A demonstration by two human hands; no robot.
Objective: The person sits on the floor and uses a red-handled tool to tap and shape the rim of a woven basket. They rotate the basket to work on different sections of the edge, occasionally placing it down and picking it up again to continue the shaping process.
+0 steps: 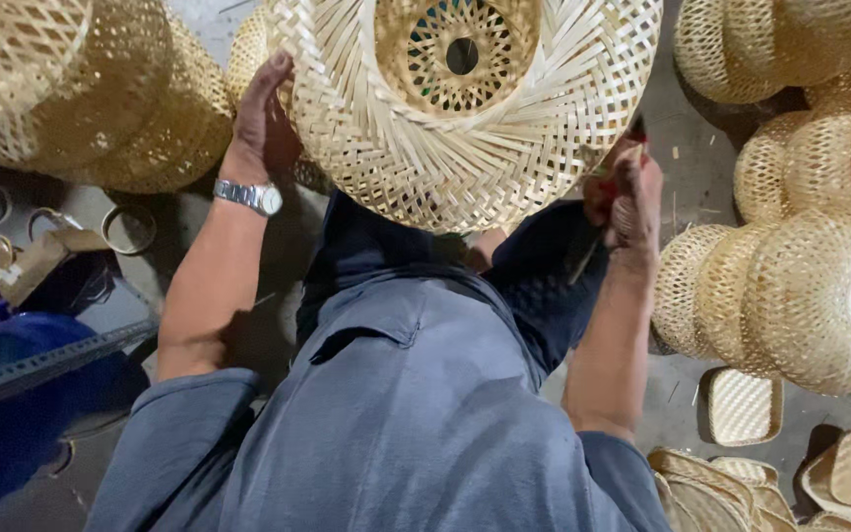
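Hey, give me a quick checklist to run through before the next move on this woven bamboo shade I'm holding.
1. Left hand braces the bamboo shade at its left side: ok.
2. Right hand at the shade's lower right rim: ok.
3. Red-handled tool in the right hand; its tip is hidden: cannot tell.
4. Shade's woven rim looks whole where visible: ok.
5. Far side of the shade is out of view: cannot tell.

You get soft, even overhead light. The woven bamboo shade (465, 108) glows brightest without glare, your arms cast faint shadows on the concrete floor (278, 246), and the lower left corner goes dim and slightly soft.
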